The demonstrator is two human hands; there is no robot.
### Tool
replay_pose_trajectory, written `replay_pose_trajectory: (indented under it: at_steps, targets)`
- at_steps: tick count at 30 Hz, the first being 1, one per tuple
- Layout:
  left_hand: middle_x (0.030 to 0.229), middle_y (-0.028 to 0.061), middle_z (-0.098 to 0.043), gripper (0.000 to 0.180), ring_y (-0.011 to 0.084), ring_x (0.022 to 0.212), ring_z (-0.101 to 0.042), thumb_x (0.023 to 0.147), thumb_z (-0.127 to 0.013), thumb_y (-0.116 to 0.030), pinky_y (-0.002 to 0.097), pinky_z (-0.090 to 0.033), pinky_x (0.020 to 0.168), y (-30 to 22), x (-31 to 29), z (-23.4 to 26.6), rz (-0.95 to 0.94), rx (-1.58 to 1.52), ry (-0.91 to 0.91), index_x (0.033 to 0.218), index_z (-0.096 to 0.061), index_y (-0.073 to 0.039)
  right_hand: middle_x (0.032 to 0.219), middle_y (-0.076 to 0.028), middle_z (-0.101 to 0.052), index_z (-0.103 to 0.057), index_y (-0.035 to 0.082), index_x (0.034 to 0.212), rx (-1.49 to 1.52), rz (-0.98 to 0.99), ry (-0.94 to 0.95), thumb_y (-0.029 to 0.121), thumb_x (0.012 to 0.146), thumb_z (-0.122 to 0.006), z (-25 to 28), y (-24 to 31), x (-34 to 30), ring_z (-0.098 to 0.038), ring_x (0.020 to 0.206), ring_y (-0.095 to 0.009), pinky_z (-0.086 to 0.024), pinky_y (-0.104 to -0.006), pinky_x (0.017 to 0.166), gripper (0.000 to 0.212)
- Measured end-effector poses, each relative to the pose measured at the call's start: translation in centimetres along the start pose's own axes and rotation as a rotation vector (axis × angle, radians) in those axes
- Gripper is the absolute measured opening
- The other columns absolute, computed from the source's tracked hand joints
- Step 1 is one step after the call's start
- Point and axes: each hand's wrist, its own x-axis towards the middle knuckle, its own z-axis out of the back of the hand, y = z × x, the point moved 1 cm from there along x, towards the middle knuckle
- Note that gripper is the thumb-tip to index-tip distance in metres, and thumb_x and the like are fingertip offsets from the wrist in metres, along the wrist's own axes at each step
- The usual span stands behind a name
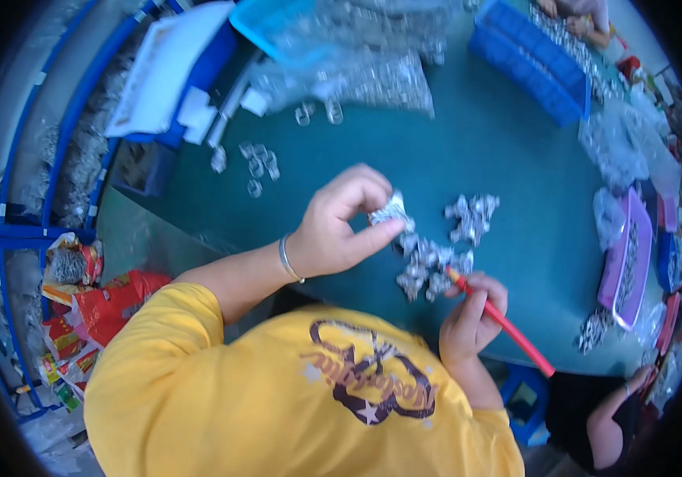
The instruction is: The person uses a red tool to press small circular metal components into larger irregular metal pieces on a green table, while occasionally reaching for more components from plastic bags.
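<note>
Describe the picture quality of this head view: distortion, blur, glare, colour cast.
Head view: strong fisheye, with a black rim and the green table edge and blue shelving bowed. There is a cool bluish cast. The small silvery parts glint and smear into soft clumps. The left hand and the right hand with its red stick are fairly sharp, and the corners go soft.

A big green tabletop (500,159) fills the room. Blue shelves (54,143) stand on the left. A blue stool (525,397) sits on the grey floor (54,433).
</note>
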Motion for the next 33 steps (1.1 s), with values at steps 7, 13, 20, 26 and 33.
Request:
replay_pose_trajectory:
  at_steps: [7, 13, 20, 26, 33]
  targets:
    - [0.092, 0.0098, -0.059, 0.021, 0.0151, 0.083, -0.06, 0.074, -0.069, 0.002, 0.0248, -0.047, 0.073, -5.8, 17.7, 12.0, -0.914, 0.702, -0.608, 0.089, -0.054, -0.002, 0.077, -0.01, -0.056, -0.049, 0.0, 0.094, -0.007, -0.081, 0.052, 0.005, 0.091, -0.046, -0.5, 0.1, -0.6, -0.054, 0.064, -0.013, -0.043, -0.023, 0.061, 0.007]
    - [0.088, 0.0154, -0.066, 0.025, 0.0211, 0.074, -0.065, 0.077, -0.063, -0.009, 0.0296, -0.051, 0.067, -5.6, 25.1, 12.1, -0.14, 0.736, -0.107, 0.101, -0.064, -0.003, 0.079, -0.011, -0.056, -0.051, -0.001, 0.094, -0.003, -0.06, 0.028, 0.005, 0.091, -0.047, -0.1, 0.4, -0.4, -0.055, 0.067, -0.014, -0.045, -0.0244, 0.064, 0.008]
    - [0.071, 0.0056, -0.061, 0.011, 0.0187, 0.068, -0.061, 0.075, -0.072, -0.013, 0.0255, -0.048, 0.065, -4.2, 14.4, -0.6, -0.898, 0.785, -0.081, 0.077, -0.063, -0.008, 0.081, -0.011, -0.056, -0.049, -0.002, 0.099, -0.005, -0.042, -0.037, 0.0, 0.091, -0.044, 1.3, 0.4, -0.3, -0.055, 0.071, -0.014, -0.044, -0.0241, 0.067, 0.01]
    - [0.088, 0.0125, -0.055, 0.027, 0.0301, 0.082, -0.057, 0.077, -0.069, -0.027, 0.0362, -0.047, 0.072, 8.0, 6.5, -8.4, 0.026, 0.576, 0.403, 0.089, -0.058, -0.004, 0.085, -0.01, -0.057, -0.05, -0.001, 0.099, -0.009, -0.076, -0.019, 0.004, 0.092, -0.048, 1.5, 0.4, 0.8, -0.058, 0.074, -0.013, -0.046, -0.0238, 0.069, 0.01]
    - [0.091, 0.0125, -0.061, 0.026, 0.0272, 0.085, -0.061, 0.073, -0.071, -0.01, 0.0346, -0.048, 0.075, 7.2, 4.7, -6.7, 0.125, 0.33, 0.373, 0.093, -0.055, -0.004, 0.09, -0.011, -0.058, -0.052, -0.002, 0.098, -0.01, -0.1, -0.051, 0.007, 0.092, -0.05, 1.7, -0.5, 1.5, -0.061, 0.076, -0.014, -0.049, -0.0238, 0.072, 0.011]
